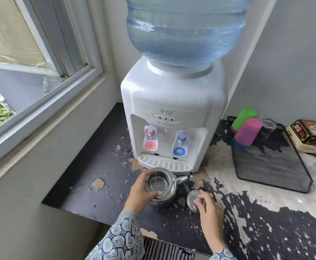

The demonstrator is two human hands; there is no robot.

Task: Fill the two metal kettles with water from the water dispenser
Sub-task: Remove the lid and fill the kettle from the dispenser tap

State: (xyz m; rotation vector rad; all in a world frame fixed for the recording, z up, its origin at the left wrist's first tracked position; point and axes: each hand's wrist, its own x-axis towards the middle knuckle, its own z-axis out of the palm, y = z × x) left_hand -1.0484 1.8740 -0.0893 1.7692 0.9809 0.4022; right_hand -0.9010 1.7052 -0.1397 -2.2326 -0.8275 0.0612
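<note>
One metal kettle [160, 186] stands lidless on the counter [106, 192] near its left edge, just before the water dispenser [174, 113], spout pointing right. The left hand [141, 192] clasps its open rim. The right hand [208, 205] pinches the lid [192, 200] beside it.

Readable in the middle of the frame: "TD" with a small logo mark, printed in grey on the white front of the water dispenser [174, 109], just above its indicator panel. Tiny captions under the three lights and print on the box [312, 136] at far right: too blurred to read.
</note>
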